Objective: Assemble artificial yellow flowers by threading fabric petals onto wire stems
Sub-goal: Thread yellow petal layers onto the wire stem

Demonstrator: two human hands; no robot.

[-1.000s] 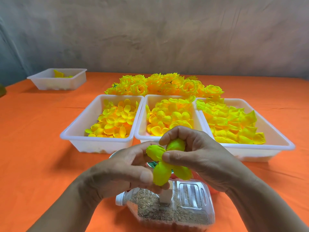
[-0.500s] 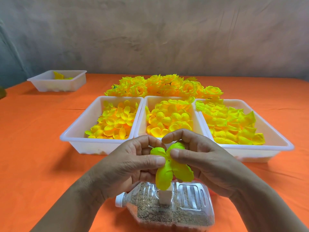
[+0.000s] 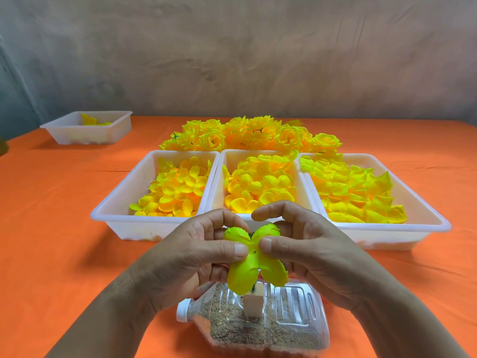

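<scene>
1. Lower centre of the frame: the left hand (image 3: 196, 257) and right hand (image 3: 309, 254) each pinch one side of a fabric petal piece (image 3: 254, 257) between thumb and curled fingers, probably to stretch it flat and bare its centre hole.
2. The petal piece is yellow-green, with four rounded lobes spread like a cross and a small dark hole in the middle.
3. It is held just above a clear sand-filled bottle (image 3: 284, 319) lying on its side, apparently a weighted stand; the stem is mostly hidden.
4. Mid-frame, three white trays (image 3: 258, 151) of loose yellow petals sit near the hands, with finished flowers (image 3: 247, 135) heaped beyond.

Bare left hand (image 3: 185, 259), bare right hand (image 3: 317, 251), bare forearms (image 3: 103, 319); short plain fingernails (image 3: 241, 250)
</scene>
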